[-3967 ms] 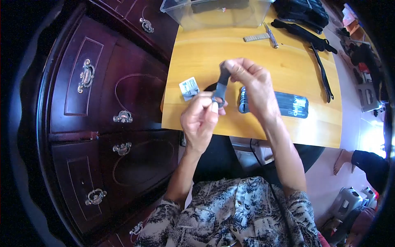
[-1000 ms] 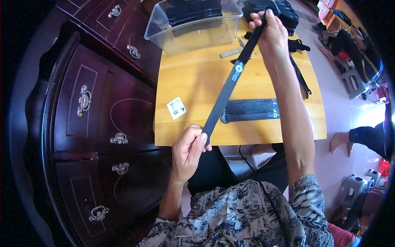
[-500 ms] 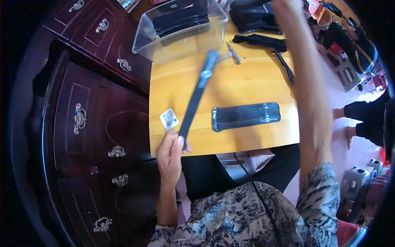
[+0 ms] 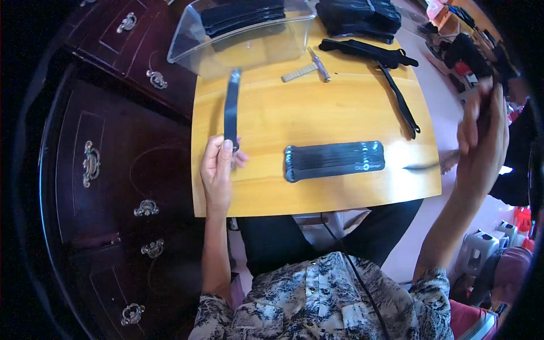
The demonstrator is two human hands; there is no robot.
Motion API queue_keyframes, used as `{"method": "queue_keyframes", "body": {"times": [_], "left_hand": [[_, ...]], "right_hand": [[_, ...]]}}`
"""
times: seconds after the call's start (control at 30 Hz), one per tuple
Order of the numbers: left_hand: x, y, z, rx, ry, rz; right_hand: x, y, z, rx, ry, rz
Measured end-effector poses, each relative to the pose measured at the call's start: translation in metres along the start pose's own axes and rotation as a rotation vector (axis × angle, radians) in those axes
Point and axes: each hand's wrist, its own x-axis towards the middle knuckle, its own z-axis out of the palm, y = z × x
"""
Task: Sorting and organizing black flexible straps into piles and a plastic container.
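Note:
My left hand [image 4: 216, 170] is closed on one end of a narrow black strap [image 4: 231, 107], which stands up over the left of the table. My right hand [image 4: 481, 133] is raised past the table's right edge, and motion smears its fingers; whether it holds anything is unclear. A blurred dark strip [image 4: 422, 167] shows beside it at the table edge. Between the hands lies a flat pile of black straps [image 4: 334, 160] with pale print at its right end. Farther back are a black strap bundle [image 4: 362, 52] and a loose black strap [image 4: 399, 102].
At the back left of the wooden table [image 4: 260, 198] stands a clear plastic bin [image 4: 243, 54] holding black straps. A black stack [image 4: 360, 20] sits at the back right. A small hammer-like tool [image 4: 309, 71] lies between. Dark drawers [image 4: 85, 226] line the left; stools [image 4: 481, 249] stand right.
My right hand has moved from the back stack out to the right and nearer. My left hand, with the strap, has shifted left and farther back; the strap is now more upright.

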Motion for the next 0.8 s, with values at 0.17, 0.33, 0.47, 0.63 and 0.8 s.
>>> {"method": "queue_keyframes", "body": {"times": [0.17, 0.33, 0.47, 0.63, 0.8], "left_hand": [[-0.001, -0.015, 0.007, -0.064, -0.04, -0.43], [-0.003, -0.01, 0.017, 0.027, 0.018, -0.461], [-0.006, -0.005, 0.016, 0.169, 0.013, -0.48], [-0.015, 0.013, 0.011, 0.284, 0.015, -0.51], [-0.048, 0.048, 0.028, 0.226, -0.19, -0.465]], "right_hand": [[-0.063, -0.002, -0.041, -0.414, 0.112, 0.089], [-0.105, 0.006, -0.048, -0.518, -0.024, 0.145], [-0.118, 0.014, -0.034, -0.602, -0.252, 0.092], [-0.12, 0.022, -0.013, -0.636, -0.502, 0.022], [-0.127, 0.032, -0.002, -0.663, -0.693, 0.06]]}}
